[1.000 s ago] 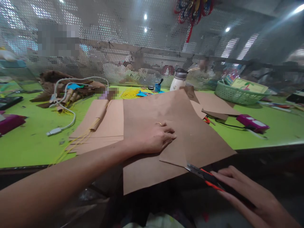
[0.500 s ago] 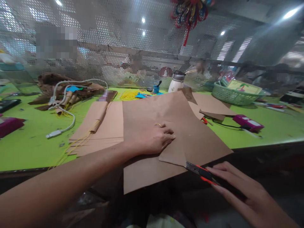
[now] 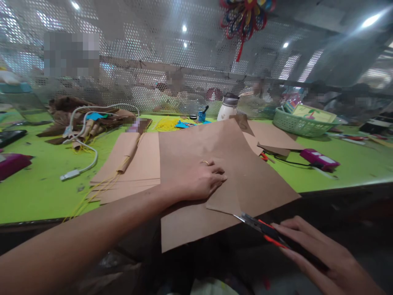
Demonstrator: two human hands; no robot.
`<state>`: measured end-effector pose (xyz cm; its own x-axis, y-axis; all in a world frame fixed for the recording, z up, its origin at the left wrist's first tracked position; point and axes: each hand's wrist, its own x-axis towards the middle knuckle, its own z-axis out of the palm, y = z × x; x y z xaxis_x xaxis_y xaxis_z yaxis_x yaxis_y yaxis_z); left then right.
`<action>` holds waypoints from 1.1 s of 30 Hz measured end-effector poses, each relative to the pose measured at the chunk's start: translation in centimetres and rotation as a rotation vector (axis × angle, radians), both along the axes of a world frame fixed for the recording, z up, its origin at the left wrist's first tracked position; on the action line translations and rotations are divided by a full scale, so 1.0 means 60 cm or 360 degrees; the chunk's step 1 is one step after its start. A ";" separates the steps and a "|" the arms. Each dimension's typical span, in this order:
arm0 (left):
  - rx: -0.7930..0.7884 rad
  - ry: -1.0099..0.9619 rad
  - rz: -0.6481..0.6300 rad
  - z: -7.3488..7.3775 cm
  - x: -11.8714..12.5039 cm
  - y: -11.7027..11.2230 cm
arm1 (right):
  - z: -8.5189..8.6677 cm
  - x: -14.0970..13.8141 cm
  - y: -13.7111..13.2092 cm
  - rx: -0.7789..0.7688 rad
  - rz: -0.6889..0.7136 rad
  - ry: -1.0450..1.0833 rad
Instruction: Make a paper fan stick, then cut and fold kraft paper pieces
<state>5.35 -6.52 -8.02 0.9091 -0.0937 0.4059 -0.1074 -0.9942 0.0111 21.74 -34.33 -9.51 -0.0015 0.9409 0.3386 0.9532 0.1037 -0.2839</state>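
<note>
A large sheet of brown kraft paper (image 3: 260,176) overhangs the front edge of the green table. My left hand (image 3: 205,180), with a ring on one finger, presses down on it; its fingers are slightly bent and hold nothing. Beneath that hand a smaller piece of brown paper (image 3: 225,203) lies over the sheet. My right hand (image 3: 319,250) grips a black and orange utility knife (image 3: 270,233) at the lower right. The knife's bare blade reaches to the lower edge of the smaller piece, near its corner.
Stacked brown sheets (image 3: 145,164) with a rolled paper tube and yellow string lie left. A white cable (image 3: 92,151) curls beyond them. Behind stand a white bottle (image 3: 227,108) and a green basket (image 3: 303,123). A purple box (image 3: 319,159) sits right, before a perforated metal screen (image 3: 138,69).
My right hand has moved slightly down and right. The knife has turned a little, and more of its blade shows at the paper edge. My left hand stays in place.
</note>
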 end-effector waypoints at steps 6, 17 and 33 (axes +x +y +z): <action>-0.0016 -0.0014 0.0000 0.000 -0.001 0.000 | 0.013 -0.012 0.023 -0.0051 -0.0017 0.0101; -0.0003 0.0000 0.0022 -0.001 0.000 -0.001 | 0.016 -0.013 0.002 -0.0086 -0.0029 0.0038; -0.0011 -0.0026 0.0007 -0.001 -0.001 -0.001 | 0.020 -0.023 0.021 -0.0079 -0.0045 0.0126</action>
